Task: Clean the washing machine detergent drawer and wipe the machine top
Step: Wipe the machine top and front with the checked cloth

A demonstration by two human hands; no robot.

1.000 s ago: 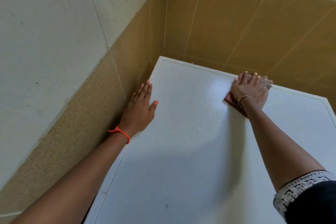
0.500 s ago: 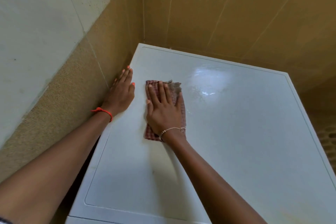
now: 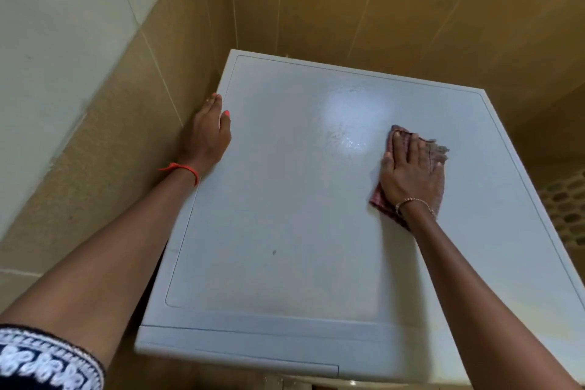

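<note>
Head view looks down on the white machine top, which fills the middle of the picture and stands in a corner. On the top, toward 3 o'clock from its centre, lies a reddish checked cloth, spread flat and touching the surface. The right hand lies palm down on the cloth, fingers straight and together, pointing to 12 o'clock; it presses the cloth and does not curl round it, and a corner of cloth shows past the fingertips. A thin bracelet is round this wrist. A bright streaked patch shines on the top toward 12 o'clock, and a small dark speck sits nearer 6 o'clock. The left hand rests on the rim at 9 o'clock, released, fingers stretched along the edge and thumb on the white surface; it holds nothing. Its nails are orange and an orange band is round the wrist. At 6 o'clock the front panel of the machine shows a thin seam. Tan tiles cover the wall at 12 o'clock and the lower wall at 9 o'clock, with pale wall above them. At 3 o'clock, beside the machine, is a basket with six-sided holes. A dark sleeve with white pattern is at 7 o'clock.
</note>
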